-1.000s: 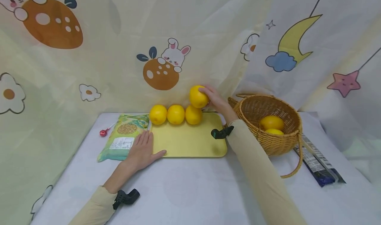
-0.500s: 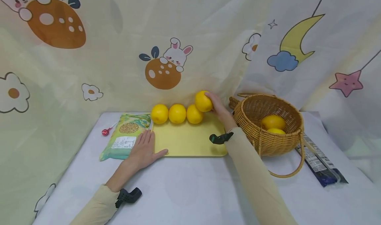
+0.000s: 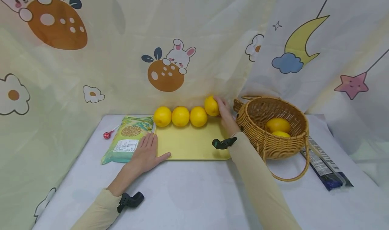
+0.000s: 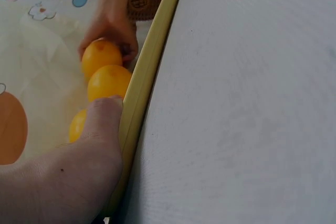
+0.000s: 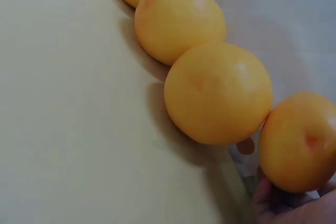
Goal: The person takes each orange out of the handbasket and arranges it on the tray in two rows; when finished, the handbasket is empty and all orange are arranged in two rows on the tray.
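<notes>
My right hand (image 3: 225,114) grips a round yellow-orange fruit (image 3: 211,106) at the right end of a row along the tray's back edge. In the right wrist view, this gripped fruit (image 5: 300,142) appears to touch the neighbouring fruit (image 5: 219,94). Three similar fruits, the leftmost fruit (image 3: 162,116) among them, sit side by side on the pale yellow tray (image 3: 191,145). My left hand (image 3: 145,155) lies flat, fingers straight, across the tray's left side and the edge of a green bag (image 3: 126,140). Its thumb (image 4: 102,116) rests at the tray's front rim.
A wicker basket (image 3: 273,150) with two yellow fruits (image 3: 278,125) inside stands right of the tray, its handle hanging forward. Dark long packets (image 3: 326,167) lie beyond it. A red lollipop (image 3: 107,135) lies left of the bag. A patterned cloth (image 3: 212,37) hangs behind the table.
My right hand has moved the gripped fruit rightward and down, from above the third fruit to beside it at the row's right end. My left hand has stayed in place.
</notes>
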Available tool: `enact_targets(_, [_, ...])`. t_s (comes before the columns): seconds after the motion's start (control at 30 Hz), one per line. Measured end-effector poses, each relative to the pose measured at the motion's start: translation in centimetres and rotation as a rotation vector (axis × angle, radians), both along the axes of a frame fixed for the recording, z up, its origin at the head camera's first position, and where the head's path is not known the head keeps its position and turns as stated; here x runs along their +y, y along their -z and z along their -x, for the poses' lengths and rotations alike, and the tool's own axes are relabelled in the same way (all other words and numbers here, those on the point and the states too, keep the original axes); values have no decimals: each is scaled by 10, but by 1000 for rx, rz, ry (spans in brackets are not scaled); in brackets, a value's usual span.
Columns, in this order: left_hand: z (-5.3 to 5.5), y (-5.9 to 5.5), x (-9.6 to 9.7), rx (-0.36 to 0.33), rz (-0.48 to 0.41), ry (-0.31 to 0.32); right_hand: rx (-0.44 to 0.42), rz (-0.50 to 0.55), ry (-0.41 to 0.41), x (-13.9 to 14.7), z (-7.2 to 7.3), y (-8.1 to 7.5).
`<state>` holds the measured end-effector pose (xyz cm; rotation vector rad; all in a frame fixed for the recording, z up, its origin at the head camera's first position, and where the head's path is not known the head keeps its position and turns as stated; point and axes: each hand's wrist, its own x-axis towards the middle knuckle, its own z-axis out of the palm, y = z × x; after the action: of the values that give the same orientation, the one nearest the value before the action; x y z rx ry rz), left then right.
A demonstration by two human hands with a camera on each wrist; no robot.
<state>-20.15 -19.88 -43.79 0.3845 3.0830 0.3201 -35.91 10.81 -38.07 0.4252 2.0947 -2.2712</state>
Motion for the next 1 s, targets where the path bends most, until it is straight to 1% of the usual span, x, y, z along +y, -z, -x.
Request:
enact_targets(0.13, [0,-1,0,-4,-1,-2,-4,-73,24,1,-2,2])
enact_targets(0.3, [-1,-1,-1,-3,-1,1,6,-169,32,0,-4,4])
enact_targets(0.47, [-1,1,-1,8,-3,8,-9,-233,32,-1,-6,6])
enact_targets(0.67, [0,2,-2,9,-7,10,16,-292,30,-2,-10,7])
enact_targets(0.83, [0,3,-2,14,-2,16,4,-346,41,-3,-11,6])
enact_targets(0.9, [0,3,-2,16,1,17,-13,-370,31,-4,-12,4])
enact_targets(1.0, [-1,2,-2,18,2,16,-11,-410,12,-5,-14,3])
